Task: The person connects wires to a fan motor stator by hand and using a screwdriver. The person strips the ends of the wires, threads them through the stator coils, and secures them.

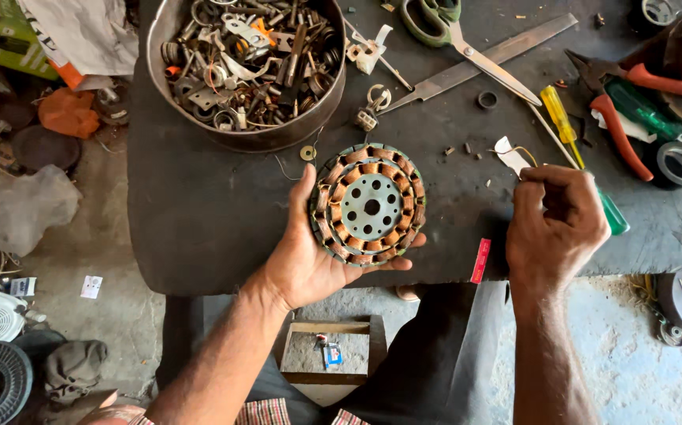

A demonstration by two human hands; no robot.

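The person is standing over a dark worktable (199,212), and the left hand (309,260) is cradling a round motor stator (368,206) from below, palm up, thumb pressing along its left rim and fingertips showing under its lower right edge. The stator is sitting flat in that hand, just above the near edge of the table, its copper windings ringing a grey metal hub drilled with holes.

The right hand (554,228) is hovering well apart to the right, curled into a loose fist, with the thumb and fingers pinching narrowly together; I cannot tell what, if anything, is between them. A thin wire with a small white tag (509,154) is lying just beside its knuckles, and a green-handled screwdriver (613,216) is poking out from behind the hand.

Behind the stator, a big metal bowl (199,126) is brimming with scrap metal parts. Further back, scissors (451,31) are lying across a long flat file (475,67). A yellow-handled screwdriver (559,114) and red-handled pliers (632,118) are resting at the right. A small red strip (480,260) is hanging at the table edge.
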